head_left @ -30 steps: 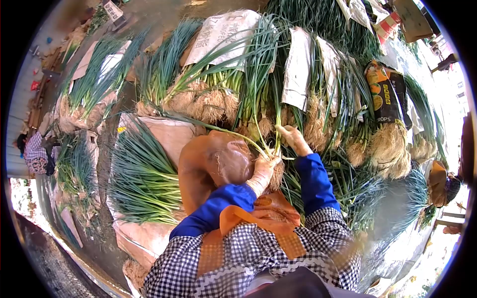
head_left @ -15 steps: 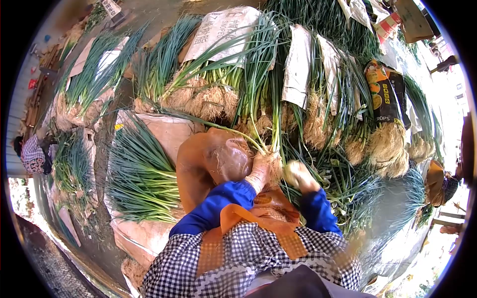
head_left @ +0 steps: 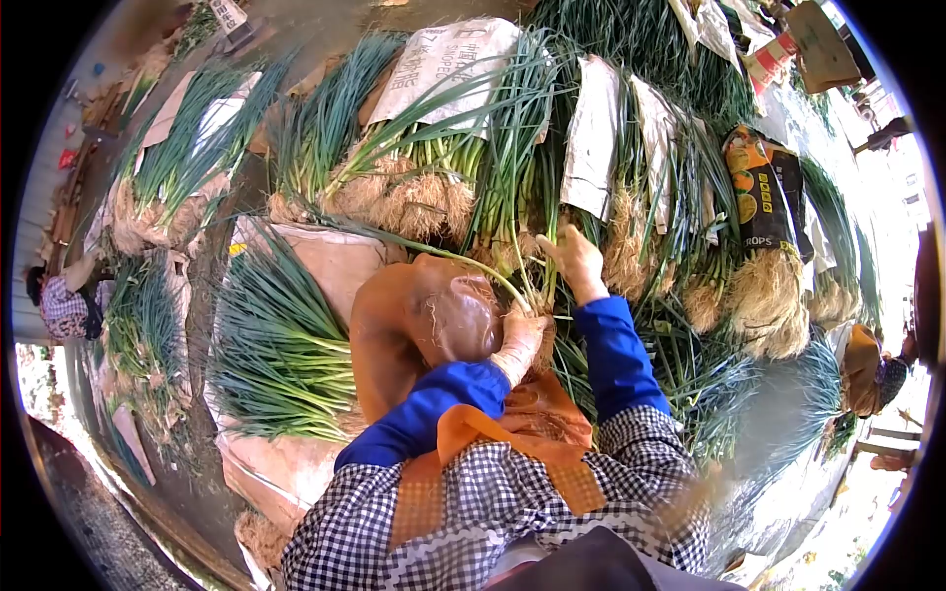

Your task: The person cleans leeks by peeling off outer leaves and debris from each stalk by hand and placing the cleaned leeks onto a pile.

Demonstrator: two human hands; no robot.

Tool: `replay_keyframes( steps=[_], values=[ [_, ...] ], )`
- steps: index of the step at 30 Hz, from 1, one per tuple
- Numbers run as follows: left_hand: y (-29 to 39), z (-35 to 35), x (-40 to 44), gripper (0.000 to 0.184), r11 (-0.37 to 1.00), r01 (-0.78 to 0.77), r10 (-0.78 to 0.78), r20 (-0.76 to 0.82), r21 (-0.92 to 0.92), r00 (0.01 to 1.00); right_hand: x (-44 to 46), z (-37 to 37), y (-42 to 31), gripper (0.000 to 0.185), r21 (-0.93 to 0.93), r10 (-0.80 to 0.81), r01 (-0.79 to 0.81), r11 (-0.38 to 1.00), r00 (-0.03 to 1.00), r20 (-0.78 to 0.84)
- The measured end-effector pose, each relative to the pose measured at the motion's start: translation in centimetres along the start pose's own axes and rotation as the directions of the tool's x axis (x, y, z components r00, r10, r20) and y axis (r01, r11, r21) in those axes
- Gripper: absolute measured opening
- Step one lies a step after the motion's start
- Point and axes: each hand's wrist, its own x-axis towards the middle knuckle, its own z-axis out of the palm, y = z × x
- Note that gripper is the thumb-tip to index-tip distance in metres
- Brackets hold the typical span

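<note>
My left hand (head_left: pixel 523 333) is closed around a few scallions (head_left: pixel 514 290) near their root ends, in front of my apron-covered knee. Their long green leaves fan out away from me. Just ahead and to the right, my right hand (head_left: pixel 577 260) reaches toward the stems with thumb and fingers apart. Nothing shows between those fingers; whether a fingertip touches a stem I cannot tell. Past my hands lies a thick bundle of scallions (head_left: pixel 419 202) with pale, shaggy roots turned toward me.
To my left a pile of scallions (head_left: pixel 281 345) rests on pinkish sacking (head_left: pixel 281 473). White printed sacking (head_left: pixel 443 74) covers leaves ahead. Farther right are a black-and-orange bag (head_left: pixel 757 187) and loose leaves (head_left: pixel 680 369). One person (head_left: pixel 67 303) is at far left, another (head_left: pixel 872 369) at far right.
My right hand has moved forward, away from my body, from beside the root ends to the stems, and its fingers now show apart. My left hand keeps its hold on the scallions.
</note>
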Motion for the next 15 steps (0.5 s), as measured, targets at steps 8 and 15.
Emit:
replay_keyframes(
  steps=[8, 15],
  values=[
    [-1.9, -1.0, 0.9, 0.036, 0.985, 0.129, -0.131, -0.016, -0.111, 0.991, 4.9, 3.8, 2.2, 0.032, -0.137, 0.008, 0.012, 0.991, 0.990, 0.143],
    [-1.7, -0.3, 0.5, 0.042, 0.978, 0.087, -0.072, -0.082, 0.190, 0.994, 3.6, 1.8, 3.6, 0.033, 0.785, 0.151, -0.187, 0.591, 0.981, 0.120]
  ],
)
